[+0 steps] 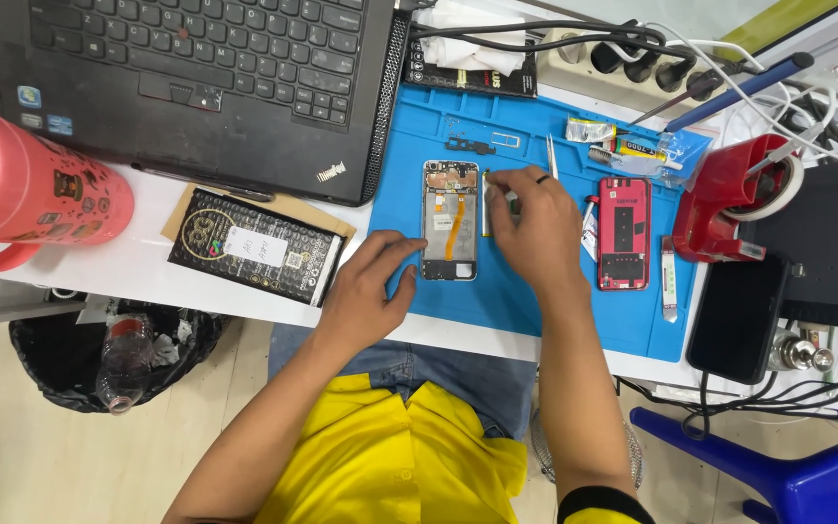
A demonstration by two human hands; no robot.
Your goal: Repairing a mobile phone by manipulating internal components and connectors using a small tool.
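Phone (pixel 450 221), opened up w/ its back off, lies flat on the blue mat (pixel 497 320), right between both hands. Laptop (pixel 196 78) sits far up & left of the hands, keys showing. Pink bottle (pixel 31 189) lies way out left of the left hand. Black box (pixel 256 247) w/ a white label is just left of the left hand, on the white table (pixel 138 277). Red phone back (pixel 624 233) lies near the right hand, on its right side. Red tape holder (pixel 729 199) is further right. Tweezers (pixel 553 155) rest just above the right hand. Left hand (pixel 370 291) is loose, fingertips touching the phone's bottom left edge, pinning it down, not wrapped round it. Right hand (pixel 526 228) wears a dark ring; its fingers pinch smth thin at the phone's right edge, can't tell what.
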